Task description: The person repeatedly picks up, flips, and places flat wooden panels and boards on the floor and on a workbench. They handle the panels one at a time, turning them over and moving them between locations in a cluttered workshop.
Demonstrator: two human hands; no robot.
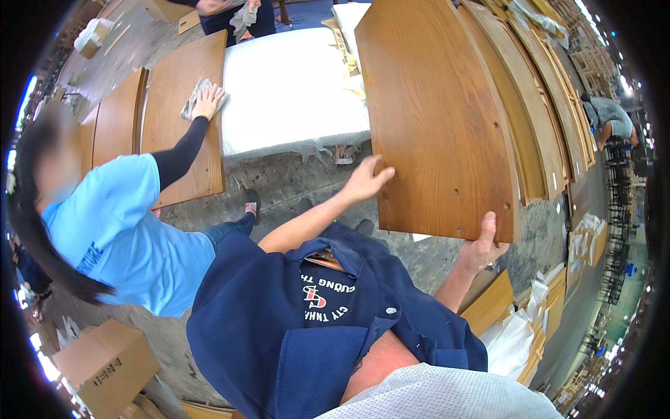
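Observation:
A brown wooden panel (433,119) with a few small holes near its lower end stands tilted in front of me. My left hand (368,179) is at its left edge, with the thumb over the front face and the other fingers partly hidden at the edge. At the lower right corner, my right hand (483,248) grips the panel, thumb on the face and fingers under the bottom edge. To the left, a co-worker's hand (206,101) presses a grey cloth (195,98) on another brown wooden panel (183,140).
A white foam-covered surface (289,91) lies between the panels. More wooden panels (530,105) stand in a row at right. The co-worker in a light blue shirt (139,223) is close on my left. A cardboard box (105,363) sits lower left; another person (230,17) stands at the far side.

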